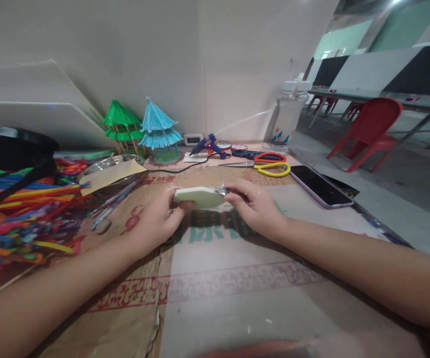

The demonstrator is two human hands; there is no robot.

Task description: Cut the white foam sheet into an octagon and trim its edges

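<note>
A flat pale green-white piece (200, 197) with angled edges is held above the cardboard in the middle of the view. My left hand (164, 214) grips its left end, thumb below and fingers behind. At its right end, my right hand (254, 206) pinches a small shiny metal item (222, 190) that touches the edge of the piece; what exactly the item is cannot be made out. Small white bits cling to the fingers of both hands.
Colourful fuzzy strips (24, 214) and a metal bowl (114, 166) lie left. Behind stand green (121, 122) and blue (161, 129) roofed models, a glue gun (207, 145), scissors (272, 164) and a bottle (285, 117). A phone (321, 186) lies right.
</note>
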